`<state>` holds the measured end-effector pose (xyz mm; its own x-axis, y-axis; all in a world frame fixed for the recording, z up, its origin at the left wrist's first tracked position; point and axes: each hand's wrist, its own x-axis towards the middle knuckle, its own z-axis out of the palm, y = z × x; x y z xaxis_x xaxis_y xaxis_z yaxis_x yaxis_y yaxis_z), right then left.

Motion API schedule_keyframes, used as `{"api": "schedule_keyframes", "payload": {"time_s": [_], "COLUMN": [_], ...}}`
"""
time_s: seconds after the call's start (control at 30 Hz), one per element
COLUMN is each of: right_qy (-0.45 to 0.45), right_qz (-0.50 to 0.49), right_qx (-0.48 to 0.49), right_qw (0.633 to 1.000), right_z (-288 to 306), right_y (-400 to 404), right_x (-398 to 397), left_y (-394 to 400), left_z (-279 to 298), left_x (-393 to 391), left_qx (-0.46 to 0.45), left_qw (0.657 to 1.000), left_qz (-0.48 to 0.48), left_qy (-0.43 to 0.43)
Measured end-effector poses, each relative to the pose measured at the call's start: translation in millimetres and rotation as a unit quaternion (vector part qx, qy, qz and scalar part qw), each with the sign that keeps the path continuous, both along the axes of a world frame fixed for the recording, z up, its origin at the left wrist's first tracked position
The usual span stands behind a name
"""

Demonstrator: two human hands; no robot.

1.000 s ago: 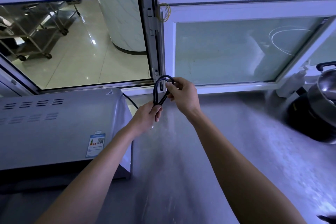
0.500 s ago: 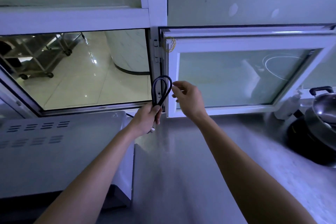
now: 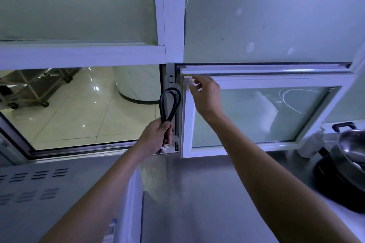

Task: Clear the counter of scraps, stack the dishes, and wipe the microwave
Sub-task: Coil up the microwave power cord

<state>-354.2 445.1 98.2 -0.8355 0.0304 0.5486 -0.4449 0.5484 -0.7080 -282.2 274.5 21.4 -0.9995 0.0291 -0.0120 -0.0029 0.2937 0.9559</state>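
Note:
My left hand [image 3: 156, 138] grips a folded loop of black power cord [image 3: 169, 102], held upright in front of the window post. The cord belongs to the grey microwave [image 3: 65, 193], whose vented top fills the lower left. My right hand [image 3: 205, 94] is raised to the top left corner of the open white window sash [image 3: 264, 81], its fingertips pinching a yellowish rubber band [image 3: 189, 81] that hangs there. The steel counter [image 3: 207, 193] lies below both arms.
A black cooker with a steel pot and lid [image 3: 349, 156] stands at the right edge. A white bottle [image 3: 312, 144] sits beside it against the window. The left window opening [image 3: 79, 108] looks onto a tiled floor with wheeled steel racks.
My right hand let go of the cord loop and rose to the rubber band at the sash's top corner. My left hand kept the cord and lifted slightly. The view tilted upward.

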Motion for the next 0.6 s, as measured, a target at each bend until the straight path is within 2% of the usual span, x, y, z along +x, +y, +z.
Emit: {"api": "schedule_keyframes", "payload": {"time_s": [0.33,0.6], "right_qy": [-0.032,-0.006], "right_qz": [-0.056,-0.020], "right_qx": [0.061,0.026], "right_qw": [0.996,0.999], "right_z": [9.8,10.1], "right_y": [-13.6,-10.1], "right_x": [-35.9,-32.8], "left_y": [-10.5,-10.0], "left_z": [2.0,-6.2], "left_x": [-22.3,-19.9], "left_qx": [0.011,0.010], "left_qw": [0.999,1.000], "left_qz": [-0.009,-0.010], "left_qy": [0.031,0.028]}}
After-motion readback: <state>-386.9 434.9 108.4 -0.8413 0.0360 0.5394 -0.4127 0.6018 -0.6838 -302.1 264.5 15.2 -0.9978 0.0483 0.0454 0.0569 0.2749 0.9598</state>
